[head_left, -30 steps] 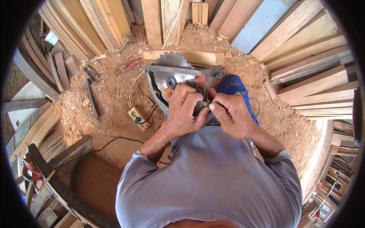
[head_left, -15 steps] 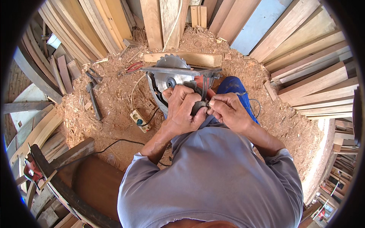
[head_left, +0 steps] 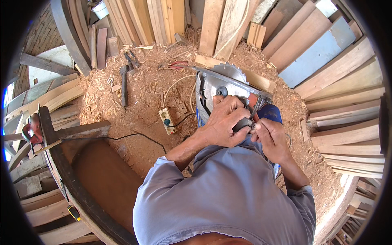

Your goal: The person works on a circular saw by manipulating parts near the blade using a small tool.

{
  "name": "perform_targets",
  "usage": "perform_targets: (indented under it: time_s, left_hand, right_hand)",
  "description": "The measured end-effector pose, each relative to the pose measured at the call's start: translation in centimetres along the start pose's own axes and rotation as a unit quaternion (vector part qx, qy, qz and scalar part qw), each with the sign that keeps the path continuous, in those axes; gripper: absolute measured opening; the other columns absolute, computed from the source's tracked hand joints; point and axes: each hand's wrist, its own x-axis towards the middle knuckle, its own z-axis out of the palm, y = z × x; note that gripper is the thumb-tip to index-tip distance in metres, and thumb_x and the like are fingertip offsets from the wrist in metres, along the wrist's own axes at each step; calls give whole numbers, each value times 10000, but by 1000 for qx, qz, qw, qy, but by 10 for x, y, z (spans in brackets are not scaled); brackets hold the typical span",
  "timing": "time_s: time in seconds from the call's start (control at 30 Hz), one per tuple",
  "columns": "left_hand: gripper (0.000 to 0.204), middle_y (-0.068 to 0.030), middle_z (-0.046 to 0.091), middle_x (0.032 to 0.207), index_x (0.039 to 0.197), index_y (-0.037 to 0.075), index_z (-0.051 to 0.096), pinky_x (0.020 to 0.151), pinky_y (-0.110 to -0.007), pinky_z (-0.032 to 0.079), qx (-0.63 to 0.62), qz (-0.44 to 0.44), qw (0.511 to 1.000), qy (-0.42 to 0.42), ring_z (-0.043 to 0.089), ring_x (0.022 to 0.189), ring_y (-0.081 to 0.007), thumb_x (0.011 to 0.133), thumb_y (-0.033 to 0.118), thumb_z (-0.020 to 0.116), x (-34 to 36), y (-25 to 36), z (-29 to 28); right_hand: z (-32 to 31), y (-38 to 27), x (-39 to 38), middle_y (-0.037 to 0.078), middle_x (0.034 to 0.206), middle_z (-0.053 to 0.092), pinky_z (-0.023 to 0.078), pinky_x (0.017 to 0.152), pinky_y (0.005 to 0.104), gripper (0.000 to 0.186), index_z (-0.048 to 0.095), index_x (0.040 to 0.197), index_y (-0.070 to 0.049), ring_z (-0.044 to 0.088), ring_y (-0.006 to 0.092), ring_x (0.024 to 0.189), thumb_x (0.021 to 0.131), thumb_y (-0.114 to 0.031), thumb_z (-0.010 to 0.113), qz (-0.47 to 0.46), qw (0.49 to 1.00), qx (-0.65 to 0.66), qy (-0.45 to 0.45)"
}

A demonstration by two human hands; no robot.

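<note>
Circular saw (head_left: 233,90) just far of both hands, plate (head_left: 228,79) slanting far-left to near-right; left hand (head_left: 228,121), nearer the blade (head_left: 232,72), clasps saw body; right fingers (head_left: 265,127) bunched alongside, contents unclear.

Sawdust-covered floor (head_left: 141,116); planks (head_left: 173,20) along far side and right, pale-blue board (head_left: 312,59) among them; bright light (head_left: 335,205) lower right.

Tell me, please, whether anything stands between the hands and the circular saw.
Nothing visible does: the left hand grips the circular saw, and the right hand is pinched close beside the left. What it pinches is too small to tell.
</note>
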Motion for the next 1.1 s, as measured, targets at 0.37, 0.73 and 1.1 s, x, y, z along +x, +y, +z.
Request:
perform_targets:
  time_s: [0.37,0.73,1.1]
  left_hand:
    - [444,-103,604,1043,1200,72,675,917,-451,363,-36,1,994,-104,560,977,-295,862,329,804,5,-10,-22]
    - [492,-79,629,1070,1204,132,654,934,-441,391,-60,-99,989,-89,593,1034,-302,783,183,903,-5,1,-25]
    - [444,-119,589,1112,1177,110,708,905,-441,456,-104,-106,988,41,579,1066,-312,757,85,849,-13,1,-6]
  right_hand:
    - [5,12,0,47,729,627,443,581,301,348,661,918,10,555,99,655,1151,-219,539,1,995,94,-19]
    - [12,10,6,41,676,610,436,558,302,321,638,879,2,546,97,607,1124,-180,539,-1,994,107,-38]
    - [17,-2,9,42,634,579,426,552,310,373,636,854,3,523,99,584,1137,-213,523,12,997,71,5]
